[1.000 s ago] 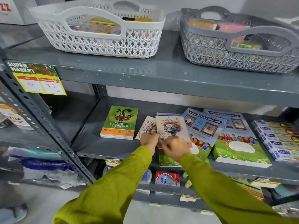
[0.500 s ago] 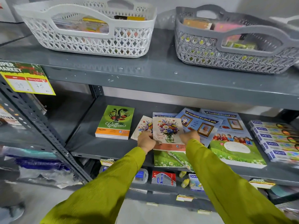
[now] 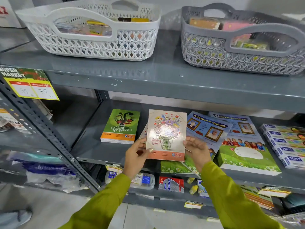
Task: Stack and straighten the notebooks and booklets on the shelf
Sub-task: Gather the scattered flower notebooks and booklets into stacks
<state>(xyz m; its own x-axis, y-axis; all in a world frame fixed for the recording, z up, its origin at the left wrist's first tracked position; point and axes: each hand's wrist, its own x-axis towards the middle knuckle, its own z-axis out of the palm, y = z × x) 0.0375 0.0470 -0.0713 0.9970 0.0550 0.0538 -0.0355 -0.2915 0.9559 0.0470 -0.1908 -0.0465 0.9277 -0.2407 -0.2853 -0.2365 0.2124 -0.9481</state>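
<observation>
Item 1: floral notebook, cream cover with a bouquet in a vase and a salmon band along the bottom edge. It sits between your two hands, raised and tilted up toward you over the front of the middle shelf, glare across the middle of the cover.

Your left hand: at the notebook's lower left edge, thumb laid on the cover near the corner, fingers curled behind it, closed on the edge.

Your right hand: at the lower right edge, fingers half-curled, fingertips touching the side of the cover; how firmly it grips, you cannot tell from here.

Item 2: a second floral cover, mostly hidden behind the first, only a sliver showing at its left.

Item 3: green "Coffee" notebook stack, lying flat and squared, just left of your left hand, apart from it.

Item 4: blue-and-green booklets, fanned crookedly under and to the right of the held notebook, one overhanging the shelf front.

Item 5: thick booklet stack, same cover, further right, lying flat.

Item 6: boxed goods, stacked in a row at the far right of the shelf.

Item 7: white basket and grey basket, side by side on the shelf above.
</observation>
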